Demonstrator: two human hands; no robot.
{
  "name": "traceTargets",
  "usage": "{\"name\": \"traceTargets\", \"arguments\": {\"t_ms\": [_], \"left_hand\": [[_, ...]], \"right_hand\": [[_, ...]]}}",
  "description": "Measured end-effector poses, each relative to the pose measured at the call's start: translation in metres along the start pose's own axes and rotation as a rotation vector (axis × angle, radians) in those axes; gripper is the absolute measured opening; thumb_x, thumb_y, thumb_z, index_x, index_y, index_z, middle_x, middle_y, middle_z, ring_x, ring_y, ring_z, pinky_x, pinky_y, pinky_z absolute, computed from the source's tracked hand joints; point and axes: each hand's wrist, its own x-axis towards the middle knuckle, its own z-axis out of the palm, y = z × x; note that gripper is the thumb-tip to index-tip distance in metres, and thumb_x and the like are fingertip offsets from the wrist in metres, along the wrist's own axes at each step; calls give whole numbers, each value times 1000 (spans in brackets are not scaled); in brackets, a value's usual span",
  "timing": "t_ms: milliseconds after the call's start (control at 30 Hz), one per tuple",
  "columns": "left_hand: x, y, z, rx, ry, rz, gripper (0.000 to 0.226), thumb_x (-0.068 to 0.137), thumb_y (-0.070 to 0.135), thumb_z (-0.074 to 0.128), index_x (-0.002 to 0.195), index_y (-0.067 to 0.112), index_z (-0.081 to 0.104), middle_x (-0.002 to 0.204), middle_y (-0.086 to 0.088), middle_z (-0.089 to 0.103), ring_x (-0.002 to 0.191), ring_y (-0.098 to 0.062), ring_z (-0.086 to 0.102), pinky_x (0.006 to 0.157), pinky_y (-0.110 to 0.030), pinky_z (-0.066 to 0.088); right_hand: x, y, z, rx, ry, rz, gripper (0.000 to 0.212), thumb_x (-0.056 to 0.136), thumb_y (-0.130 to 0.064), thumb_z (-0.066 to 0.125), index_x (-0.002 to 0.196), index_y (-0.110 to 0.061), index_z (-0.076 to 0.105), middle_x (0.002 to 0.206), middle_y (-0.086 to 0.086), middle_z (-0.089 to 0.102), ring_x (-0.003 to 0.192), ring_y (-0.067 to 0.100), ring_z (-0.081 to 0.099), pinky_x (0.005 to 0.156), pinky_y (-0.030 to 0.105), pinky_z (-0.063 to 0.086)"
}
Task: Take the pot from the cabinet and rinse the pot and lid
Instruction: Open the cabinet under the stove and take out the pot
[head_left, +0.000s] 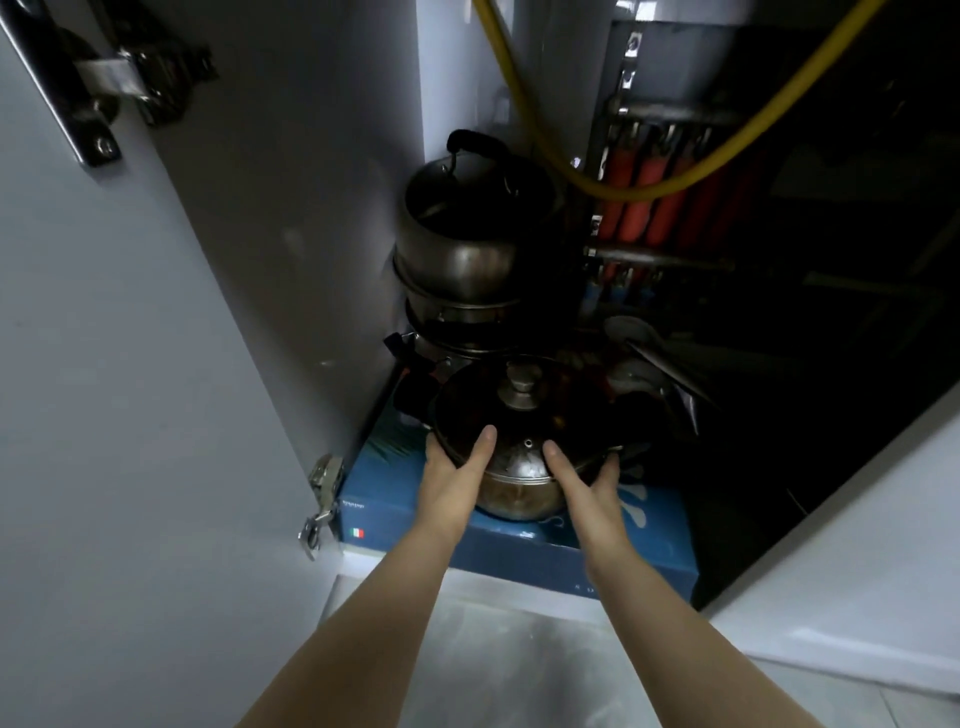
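Reaching into the dark cabinet (291, 218), the person has both hands clamped on the pot (519, 488), which sits at the front on a blue box (519, 556) of smooth printed card. Behind it leans a tall stack (462, 270) of round steel pots, one inside another; I judge that pulling too fast could knock it, because the stack stands just beside the pot's far edge and looks tilted. A thick yellow hose (613, 192) hangs in a loop above, and red pipes (644, 197) stand behind, so lifting high could catch them. The pot is rounded, dull stainless steel with a metal rim band. Its lid (519, 410) is dark glass, domed, with a small steel knob (522, 387); it only rests on top, so it may slide off if the pot tips. The left hand (457, 467) and right hand (587, 473) grip opposite sides, thumbs pressing on the lid edge.
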Motion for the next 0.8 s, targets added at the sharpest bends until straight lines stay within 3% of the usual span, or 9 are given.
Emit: {"name": "traceTargets", "arguments": {"t_ms": [100,200,267,567,667,800], "left_hand": [[9,2,-1,-183,-23,-32,90,78,50,68,149,23,21,147,1,40,135,-20,39,105,-27,31],[14,0,-4,-317,-100,-76,105,56,58,79,145,36,26,144,6,46,130,-17,46,112,-38,34],[14,-3,-5,-363,-135,-91,111,46,62,82,142,43,29,142,9,48,129,-15,47,112,-42,35],[-10,-8,-6,-485,-130,-95,117,37,58,87,140,39,35,136,6,55,123,-19,54,108,-43,41],[-27,-5,-9,-495,-116,-117,106,48,48,85,141,35,34,136,3,54,124,-21,53,108,-44,41],[-62,10,-19,-500,-95,-167,85,66,33,81,139,34,38,135,2,53,124,-24,51,105,-47,43]], "right_hand": [[5,3,3,95,-21,24,114,64,-56,75,149,-36,2,158,-2,21,143,22,25,117,45,24],[7,6,8,138,-41,42,133,40,-69,79,147,-42,4,157,-3,23,142,23,28,115,50,26],[6,8,9,158,-43,42,137,35,-71,80,146,-43,5,156,-3,25,141,23,30,115,51,27],[-12,12,-1,232,-68,15,129,34,-63,85,144,-46,18,146,-3,44,130,23,45,111,50,34],[-27,8,-6,258,-91,37,130,33,-61,86,143,-46,19,146,-3,43,131,24,45,111,51,35],[-64,-10,-14,270,-82,59,104,59,-41,81,145,-40,23,129,-15,50,128,19,47,111,48,36]]}}
